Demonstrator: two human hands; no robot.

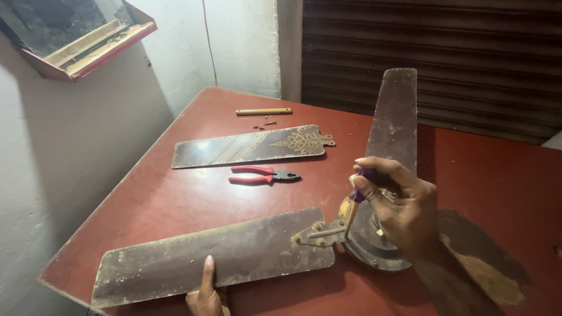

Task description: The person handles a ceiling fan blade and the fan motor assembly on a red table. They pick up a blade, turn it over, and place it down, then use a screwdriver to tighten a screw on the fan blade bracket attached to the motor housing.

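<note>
Closest to my lens was the left hand [206,292], thumb laid flat on the near fan blade [216,254], the other fingers hidden under its lower edge, so I read it as pinching the blade rather than lying loose. That blade ran long from the table's near left corner up and right to its metal bracket [319,233], where it met the fan motor housing [369,246].

The right hand [398,205] was over that housing, fingers curled tight around a screwdriver [355,205] with a purple grip and a yellowish shaft. The shaft pointed down and slightly left, its tip at the bracket's inner end, just beside the hub. So the fastening lay directly below those fingers, and the right hand was plainly the nearer one; the left sat well apart, down the blade. I couldn't make out whether the tip was seated in a screw head.

The fan looked old: dusty brown blades, rusty bracket, grimy round housing. A second blade [395,117] stood away toward the dark shutter.

Farther up the red table [497,175] lay a detached blade [249,146], gold-patterned face up, with red-handled pliers [263,175] just beside it, and beyond it a few small screws [264,124] and a yellowish rod [263,111].
</note>
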